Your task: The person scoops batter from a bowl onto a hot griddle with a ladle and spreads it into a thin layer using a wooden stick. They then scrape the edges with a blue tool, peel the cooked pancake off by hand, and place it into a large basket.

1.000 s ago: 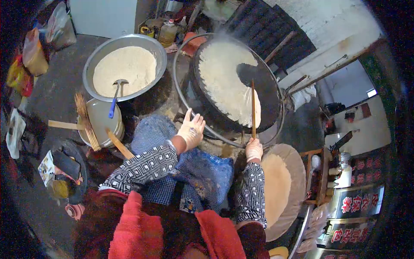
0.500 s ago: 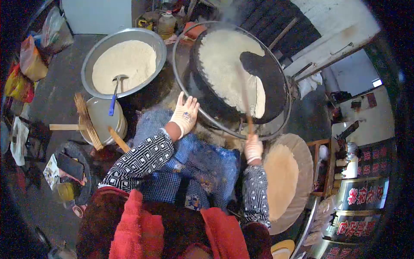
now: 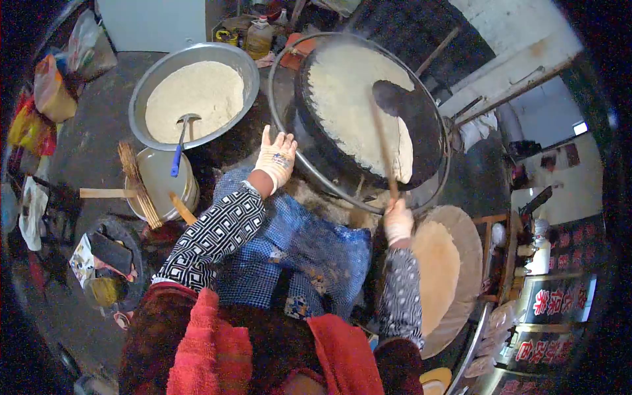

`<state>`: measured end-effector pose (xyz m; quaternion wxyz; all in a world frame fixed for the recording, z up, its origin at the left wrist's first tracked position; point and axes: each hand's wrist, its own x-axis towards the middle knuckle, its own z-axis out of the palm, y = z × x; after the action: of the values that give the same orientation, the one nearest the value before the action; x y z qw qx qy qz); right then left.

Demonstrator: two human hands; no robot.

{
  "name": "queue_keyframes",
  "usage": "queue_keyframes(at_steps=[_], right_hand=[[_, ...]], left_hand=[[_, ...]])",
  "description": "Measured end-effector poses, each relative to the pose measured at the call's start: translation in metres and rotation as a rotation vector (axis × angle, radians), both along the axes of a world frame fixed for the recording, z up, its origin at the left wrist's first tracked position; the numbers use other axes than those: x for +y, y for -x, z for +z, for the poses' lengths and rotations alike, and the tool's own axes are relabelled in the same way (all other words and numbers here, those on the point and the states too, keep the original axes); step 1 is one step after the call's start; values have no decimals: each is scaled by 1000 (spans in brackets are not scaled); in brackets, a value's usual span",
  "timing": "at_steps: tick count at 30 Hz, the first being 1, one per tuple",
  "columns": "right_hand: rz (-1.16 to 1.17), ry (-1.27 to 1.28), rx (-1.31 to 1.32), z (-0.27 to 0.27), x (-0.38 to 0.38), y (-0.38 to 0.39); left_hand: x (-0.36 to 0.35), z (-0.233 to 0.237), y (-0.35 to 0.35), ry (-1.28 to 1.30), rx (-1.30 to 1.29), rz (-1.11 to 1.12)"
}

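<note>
My right hand (image 3: 398, 222), in a pale glove, is closed around the lower end of a long wooden stick (image 3: 382, 141). The stick reaches across a round black griddle (image 3: 426, 150) coated largely with pale batter (image 3: 349, 79). A thicker strip of batter (image 3: 404, 155) lies just right of the stick, beside bare black surface. My left hand (image 3: 275, 160), gloved too, has its fingers spread near the metal ring (image 3: 311, 170) around the griddle and holds nothing.
Left of the griddle, a large metal basin (image 3: 136, 108) holds batter and a blue-handled ladle (image 3: 178, 158). Below it stands a bucket (image 3: 191, 191) with a straw brush (image 3: 137, 184) across it. A thin round flatbread (image 3: 434, 276) lies on a round mat (image 3: 467, 283) at right.
The stick's upper end and my right hand have moved slightly right across the griddle. My left hand stays beside the ring with fingers spread. The whole view has shifted slightly.
</note>
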<state>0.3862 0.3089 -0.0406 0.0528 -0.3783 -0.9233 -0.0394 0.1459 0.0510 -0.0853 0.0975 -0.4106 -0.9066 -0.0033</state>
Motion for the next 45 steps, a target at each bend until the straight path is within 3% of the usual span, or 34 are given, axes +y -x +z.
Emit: queue_keyframes(at_steps=[1,2,4,5,8,10,12,13,16,18,20,22,23,24,25,27,28,29,31,34,36,38,40,42,44,45], right_hand=[[210,-137,58,-35,13,-11],[177,-243,76,-56,20,-18],[-114,159,234,-30,26,-18],[-88,-111,119,-44,48,-20],[46,-123,209,-23,34,-7],[-25,-30,2,-20,17,-3],[-143,8,73,-37,34,-7],[-81,-58,120,-41,45,-9],[-73,-124,150,-25,34,-2],[63,-35,89,-15,15,-4],[166,-126,60,-43,13,-16],[-112,36,77,-33,22,-16],[-115,55,122,-27,31,-14],[-59,53,123,-19,28,-6],[1,69,121,2,21,-2],[84,168,113,32,-4,-3],[294,37,76,-4,10,-8],[44,201,72,-9,5,-6],[-210,228,181,-18,19,0],[-273,306,230,-12,27,10],[-182,367,251,9,2,8],[-111,394,144,-24,14,4],[-131,158,161,-25,26,-9],[-135,124,227,-25,30,-2],[-56,131,293,-16,18,-3],[-15,82,162,-24,20,-5]], left_hand=[[-1,0,6,-12,13,12],[-3,-2,7,-15,15,19],[-2,6,17,52,46,57],[-3,17,18,122,-11,78],[-1,37,11,268,29,101],[11,33,-14,-7,74,1],[12,44,-48,-9,-107,-192],[9,39,-58,57,-106,-223],[11,3,-52,-61,34,-158],[11,-10,-41,-131,75,-169],[8,-5,-33,-164,19,-157],[2,7,-30,-202,91,-142],[-6,16,-26,-318,75,-205],[-1,-7,-12,-241,83,-126],[0,-9,-7,-372,3,-162],[-6,32,-20,-246,69,-170],[-6,19,-12,-327,57,-215],[-4,4,-3,-168,119,-132],[1,22,-3,7,-14,-4],[3,20,8,159,-73,70],[1,22,19,162,-98,82],[0,33,22,162,-138,119],[-1,30,32,184,-117,159],[-1,28,24,112,-112,138],[10,64,-24,2,-148,-47],[16,71,-47,7,-188,-142]])
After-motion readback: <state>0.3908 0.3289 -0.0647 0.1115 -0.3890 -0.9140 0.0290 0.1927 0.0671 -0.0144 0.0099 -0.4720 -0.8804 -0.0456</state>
